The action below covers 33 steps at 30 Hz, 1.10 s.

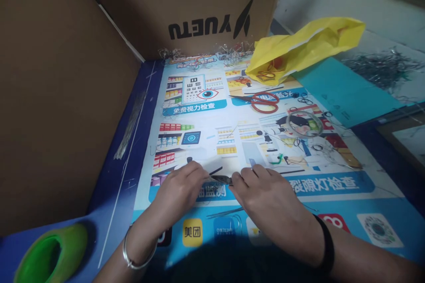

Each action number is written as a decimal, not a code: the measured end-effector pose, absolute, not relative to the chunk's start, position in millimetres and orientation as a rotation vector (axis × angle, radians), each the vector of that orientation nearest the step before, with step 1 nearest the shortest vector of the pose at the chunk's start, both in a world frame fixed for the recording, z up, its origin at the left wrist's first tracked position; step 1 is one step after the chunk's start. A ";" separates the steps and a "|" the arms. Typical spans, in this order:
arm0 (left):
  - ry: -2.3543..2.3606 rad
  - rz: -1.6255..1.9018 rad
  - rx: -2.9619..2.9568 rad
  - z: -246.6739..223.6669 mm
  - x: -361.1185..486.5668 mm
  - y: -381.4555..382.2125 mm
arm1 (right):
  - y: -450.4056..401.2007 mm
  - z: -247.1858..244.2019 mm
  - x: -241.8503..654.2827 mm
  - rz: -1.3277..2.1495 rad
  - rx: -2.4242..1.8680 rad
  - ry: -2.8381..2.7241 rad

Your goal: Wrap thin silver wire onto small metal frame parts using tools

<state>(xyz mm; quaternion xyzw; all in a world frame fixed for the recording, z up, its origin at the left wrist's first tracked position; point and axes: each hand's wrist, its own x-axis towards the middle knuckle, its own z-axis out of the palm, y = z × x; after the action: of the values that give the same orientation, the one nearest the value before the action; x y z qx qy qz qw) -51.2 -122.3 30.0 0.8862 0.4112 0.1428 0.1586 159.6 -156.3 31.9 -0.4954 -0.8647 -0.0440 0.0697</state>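
Note:
My left hand [182, 185] is closed in a pinch on a thin wire, most of it hidden by the fingers. Facing it, my right hand [268, 208] wraps round small pliers [222, 179], whose dark jaws point left and reach close to my left fingertips. The handles are hidden in the palm. Both hands are over a printed poster sheet [199, 141] on the blue table. Just below them lie several thin dark wires [226, 213].
Red-handled scissors [265, 102], a clear tape ring [304, 124] and wire loops lie beyond. A yellow bag [305, 48] is at the back right. Cardboard walls [199, 0] stand behind and left. A wire bundle [131, 126] and green tape roll [53, 252] are at left.

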 end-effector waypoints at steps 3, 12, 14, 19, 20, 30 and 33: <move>1.180 0.423 2.586 30.3 -50.5 -122.0 | -157.1 34.1 159.4 -0.101 -1.480 -2.618; 1.114 0.469 2.804 22.5 -52.3 -119.2 | -150.3 33.4 165.5 0.014 -1.470 -2.575; 1.072 0.457 2.849 20.4 -54.0 -118.6 | -145.9 31.1 168.5 0.079 -1.462 -2.570; 1.001 0.468 2.910 16.3 -57.8 -116.8 | -137.0 30.7 174.5 0.270 -1.485 -2.558; 0.991 0.480 2.923 15.5 -58.4 -116.6 | -135.7 31.7 175.4 0.307 -1.500 -2.553; 0.904 0.498 3.033 7.6 -62.7 -116.7 | -120.6 34.0 185.3 0.664 -1.554 -2.559; 0.872 0.519 3.053 6.9 -63.4 -116.6 | -116.0 30.4 187.5 0.763 -1.515 -2.541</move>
<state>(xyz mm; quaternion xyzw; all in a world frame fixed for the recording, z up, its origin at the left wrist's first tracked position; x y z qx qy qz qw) -63.4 -116.6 6.9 0.9483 0.2709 0.1611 -0.0380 187.5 -116.0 30.4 -0.4954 -0.8309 0.2496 0.0430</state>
